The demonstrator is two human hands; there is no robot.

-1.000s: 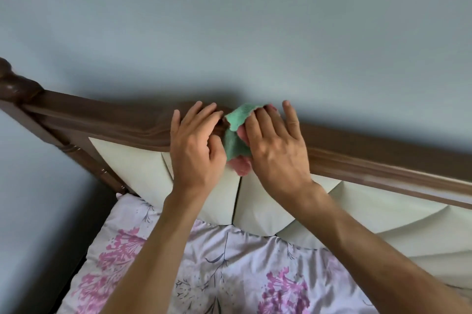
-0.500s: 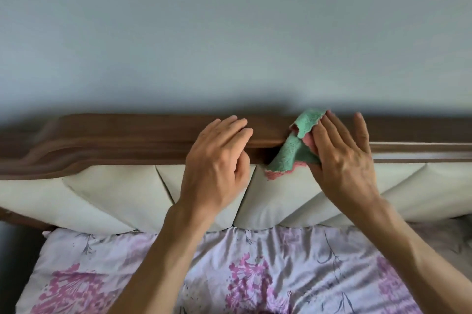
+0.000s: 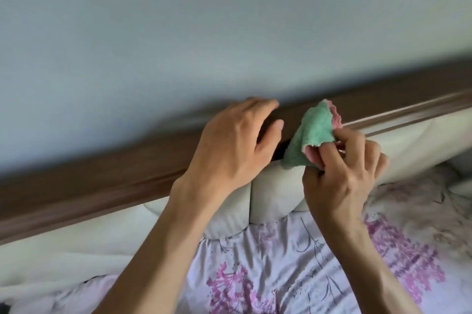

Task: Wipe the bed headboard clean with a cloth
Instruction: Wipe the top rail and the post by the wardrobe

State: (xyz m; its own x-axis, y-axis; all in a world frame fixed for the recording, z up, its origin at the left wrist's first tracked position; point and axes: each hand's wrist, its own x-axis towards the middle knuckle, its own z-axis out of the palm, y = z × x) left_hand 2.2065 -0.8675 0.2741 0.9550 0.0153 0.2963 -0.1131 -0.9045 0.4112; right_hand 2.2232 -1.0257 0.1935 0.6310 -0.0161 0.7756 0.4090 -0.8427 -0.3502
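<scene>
- Two bare hands work at the headboard [image 3: 76, 186] in the head view, its dark wooden rail above cream padded panels.
- Left hand [image 3: 229, 150] rests on the rail, fingers relaxed, holding nothing.
- Right hand [image 3: 342, 175] pinches a fuzzy green-and-pink cloth [image 3: 310, 135] bunched against the rail.
- Floral bedding [image 3: 281, 275] lies rumpled below.

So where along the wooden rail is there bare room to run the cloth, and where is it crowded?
Bare stretches: the wooden top rail left of the left hand, and again right of the cloth toward the frame edge. Crowded at the middle, where the left hand rests on the rail and the right hand pinches the cloth beside it.
</scene>
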